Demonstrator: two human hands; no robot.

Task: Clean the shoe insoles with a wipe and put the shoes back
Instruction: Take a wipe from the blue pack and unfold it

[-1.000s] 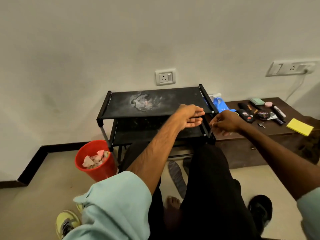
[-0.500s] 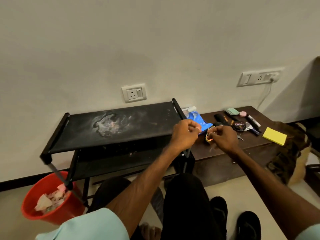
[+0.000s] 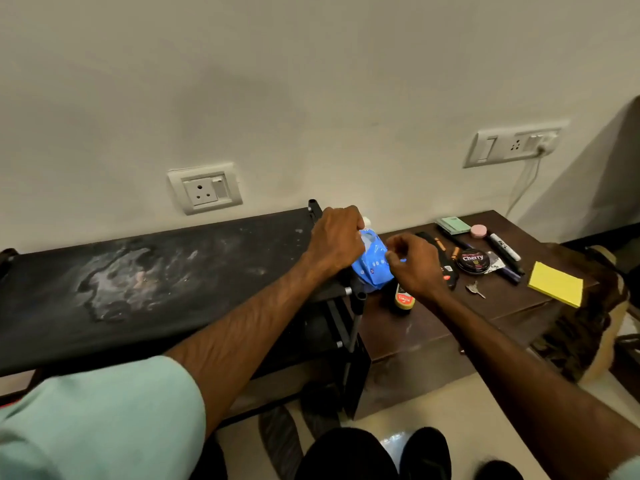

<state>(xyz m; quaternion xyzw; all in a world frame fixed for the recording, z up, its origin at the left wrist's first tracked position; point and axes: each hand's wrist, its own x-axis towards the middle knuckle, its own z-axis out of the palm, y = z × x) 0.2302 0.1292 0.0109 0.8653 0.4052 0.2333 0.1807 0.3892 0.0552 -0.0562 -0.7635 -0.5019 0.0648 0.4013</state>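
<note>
Beside the shoe rack (image 3: 156, 271), at the left edge of the brown cabinet (image 3: 519, 306), the left hand (image 3: 337, 237) grips the blue wipe packet (image 3: 372, 270) by its top while the right hand (image 3: 415, 263) pinches its front; holding the pack steady and drawing one wipe slowly seems best.

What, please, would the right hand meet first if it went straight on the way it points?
Most likely the blue wipe pack, right beside the right hand and gripped by the left hand.
</note>
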